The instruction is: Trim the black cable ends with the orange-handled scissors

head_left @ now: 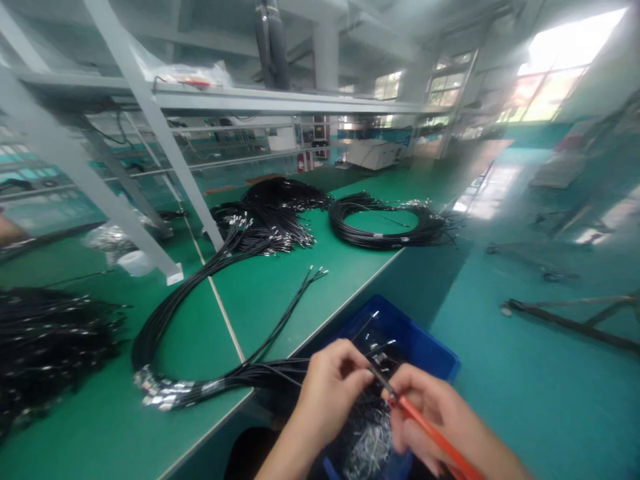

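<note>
In my right hand (430,417) is a pair of orange-handled pliers (433,430), the thin metal jaws pointing up and left toward my other hand. My left hand (335,380) is closed in a pinch between thumb and forefinger at the tip of those jaws. A bundle of black cables (230,380) runs from the bench to behind this hand; the pinched piece seems to be a cable end, mostly hidden by fingers. Both hands are over a blue bin (425,340), in which clear and silvery small pieces (370,440) lie.
The green bench (280,303) carries a coiled cable ring (380,233), heaped black cables (280,207) and another pile (55,347) at left. A grey shelf frame (160,133) rises from it. A wheeled stand's leg (560,320) is on the floor at right.
</note>
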Demonstrator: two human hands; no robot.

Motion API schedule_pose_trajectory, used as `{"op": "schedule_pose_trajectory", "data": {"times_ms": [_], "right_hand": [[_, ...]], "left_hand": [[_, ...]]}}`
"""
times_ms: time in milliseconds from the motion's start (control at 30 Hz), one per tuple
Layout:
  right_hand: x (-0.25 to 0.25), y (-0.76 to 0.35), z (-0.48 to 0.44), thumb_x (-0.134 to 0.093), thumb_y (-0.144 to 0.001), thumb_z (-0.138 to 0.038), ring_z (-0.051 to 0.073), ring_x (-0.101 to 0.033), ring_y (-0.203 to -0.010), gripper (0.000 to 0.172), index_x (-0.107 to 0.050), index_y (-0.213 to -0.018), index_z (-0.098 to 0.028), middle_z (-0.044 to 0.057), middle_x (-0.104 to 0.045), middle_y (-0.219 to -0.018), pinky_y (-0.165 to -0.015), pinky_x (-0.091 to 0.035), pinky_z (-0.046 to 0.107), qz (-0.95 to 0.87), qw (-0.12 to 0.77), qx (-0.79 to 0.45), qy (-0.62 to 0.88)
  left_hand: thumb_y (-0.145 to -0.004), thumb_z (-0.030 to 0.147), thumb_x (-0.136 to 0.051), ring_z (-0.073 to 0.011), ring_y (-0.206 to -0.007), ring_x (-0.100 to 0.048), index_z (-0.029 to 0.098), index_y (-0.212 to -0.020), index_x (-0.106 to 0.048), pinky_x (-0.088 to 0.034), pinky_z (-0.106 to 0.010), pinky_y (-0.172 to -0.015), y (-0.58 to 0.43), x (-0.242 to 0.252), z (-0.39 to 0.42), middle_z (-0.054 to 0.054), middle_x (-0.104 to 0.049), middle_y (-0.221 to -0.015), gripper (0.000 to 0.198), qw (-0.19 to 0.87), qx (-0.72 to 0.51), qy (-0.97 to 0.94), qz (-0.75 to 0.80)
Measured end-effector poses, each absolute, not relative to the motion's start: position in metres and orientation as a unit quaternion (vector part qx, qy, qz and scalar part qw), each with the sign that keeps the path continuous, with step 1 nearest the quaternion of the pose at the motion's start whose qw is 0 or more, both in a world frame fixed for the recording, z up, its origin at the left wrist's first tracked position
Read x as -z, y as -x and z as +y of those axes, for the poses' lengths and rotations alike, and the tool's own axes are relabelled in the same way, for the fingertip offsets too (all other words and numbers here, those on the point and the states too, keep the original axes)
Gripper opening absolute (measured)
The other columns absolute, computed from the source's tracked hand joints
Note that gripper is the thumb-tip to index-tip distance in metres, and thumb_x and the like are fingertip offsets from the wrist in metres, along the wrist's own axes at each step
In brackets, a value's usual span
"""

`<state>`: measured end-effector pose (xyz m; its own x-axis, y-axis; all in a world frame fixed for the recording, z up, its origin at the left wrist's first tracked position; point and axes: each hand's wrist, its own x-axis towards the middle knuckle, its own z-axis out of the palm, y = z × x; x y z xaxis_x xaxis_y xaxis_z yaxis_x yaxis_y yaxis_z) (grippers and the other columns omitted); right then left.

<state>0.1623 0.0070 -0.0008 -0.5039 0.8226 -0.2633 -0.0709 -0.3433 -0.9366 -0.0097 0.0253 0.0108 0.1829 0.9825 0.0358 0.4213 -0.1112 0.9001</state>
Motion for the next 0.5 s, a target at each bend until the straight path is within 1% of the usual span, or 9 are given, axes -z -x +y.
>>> {"op": "schedule_pose_trajectory", "data": {"times_ms": [100,167,233,300,367,400,433,467,500], "right_hand": [[0.007,-0.175,0.009,-0.070,-0.071,-0.043,0.001,-0.040,-0.033,0.036,-0.049,-0.086,-0.019,0.001,-0.066,-0.063,-0.033,-0.028,0.014,-0.487,0.346,-0.709,0.375],[0.013,-0.181,0.010,-0.068,-0.073,-0.046,0.002,-0.040,-0.032,0.035,-0.050,-0.088,-0.020,0.002,-0.066,-0.064,-0.033,-0.026,0.015,-0.476,0.370,-0.706,0.372],[0.018,-0.181,0.011,-0.067,-0.073,-0.048,0.003,-0.039,-0.032,0.036,-0.049,-0.091,-0.021,0.002,-0.066,-0.065,-0.034,-0.025,0.016,-0.469,0.388,-0.703,0.369],[0.020,-0.175,0.012,-0.066,-0.074,-0.047,0.006,-0.046,-0.037,0.036,-0.048,-0.094,-0.023,0.004,-0.067,-0.073,-0.036,-0.031,0.019,-0.478,0.410,-0.666,0.400],[0.018,-0.161,0.015,-0.065,-0.075,-0.045,0.015,-0.060,-0.058,0.035,-0.047,-0.098,-0.025,0.007,-0.068,-0.087,-0.047,-0.042,0.024,-0.512,0.437,-0.585,0.453],[0.016,-0.152,0.019,-0.064,-0.075,-0.044,0.020,-0.063,-0.072,0.035,-0.047,-0.100,-0.026,0.008,-0.067,-0.092,-0.055,-0.046,0.027,-0.539,0.445,-0.533,0.476],[0.014,-0.142,0.024,-0.062,-0.076,-0.043,0.023,-0.062,-0.081,0.034,-0.047,-0.102,-0.026,0.008,-0.067,-0.093,-0.062,-0.046,0.030,-0.574,0.444,-0.476,0.496],[0.013,-0.132,0.030,-0.060,-0.077,-0.041,0.024,-0.062,-0.082,0.032,-0.048,-0.103,-0.027,0.007,-0.066,-0.089,-0.064,-0.046,0.031,-0.614,0.429,-0.422,0.512],[0.013,-0.123,0.038,-0.057,-0.079,-0.040,0.024,-0.061,-0.075,0.029,-0.049,-0.103,-0.027,0.005,-0.066,-0.084,-0.063,-0.044,0.032,-0.652,0.403,-0.374,0.522]], "left_hand": [[-0.078,0.026,-0.059,-0.0143,-0.076,-0.060,0.024,-0.078,-0.066,-0.043,-0.021,-0.066,0.022,-0.015,0.040,0.002,-0.064,-0.079,0.007,0.234,-0.218,-0.727,0.608],[-0.084,0.027,-0.051,-0.0212,-0.093,-0.057,0.023,-0.088,-0.065,-0.042,-0.030,-0.079,0.041,-0.015,0.058,-0.004,-0.063,-0.093,0.015,0.125,-0.200,-0.681,0.694],[-0.084,0.023,-0.049,-0.0297,-0.104,-0.051,0.017,-0.093,-0.063,-0.039,-0.041,-0.084,0.064,-0.012,0.076,-0.013,-0.060,-0.103,0.017,0.072,-0.193,-0.621,0.756],[-0.080,0.019,-0.054,-0.0320,-0.100,-0.054,0.015,-0.087,-0.063,-0.040,-0.044,-0.081,0.084,-0.005,0.090,-0.016,-0.061,-0.100,0.012,0.057,-0.179,-0.583,0.791],[-0.078,0.021,-0.057,-0.0278,-0.086,-0.060,0.016,-0.079,-0.063,-0.043,-0.042,-0.075,0.096,0.002,0.096,-0.011,-0.064,-0.087,0.008,0.068,-0.171,-0.562,0.806],[-0.079,0.024,-0.057,-0.0256,-0.080,-0.061,0.017,-0.077,-0.063,-0.044,-0.040,-0.072,0.100,0.005,0.096,-0.008,-0.065,-0.080,0.009,0.076,-0.172,-0.557,0.809],[-0.080,0.026,-0.056,-0.0245,-0.075,-0.062,0.018,-0.075,-0.063,-0.044,-0.039,-0.069,0.102,0.007,0.095,-0.006,-0.065,-0.075,0.012,0.084,-0.177,-0.554,0.809],[-0.080,0.029,-0.055,-0.0245,-0.073,-0.062,0.019,-0.074,-0.063,-0.044,-0.038,-0.066,0.103,0.007,0.093,-0.005,-0.065,-0.072,0.014,0.089,-0.186,-0.552,0.808],[-0.081,0.031,-0.053,-0.0256,-0.072,-0.063,0.020,-0.074,-0.063,-0.044,-0.038,-0.065,0.104,0.007,0.090,-0.006,-0.066,-0.071,0.016,0.094,-0.199,-0.551,0.805]]}}
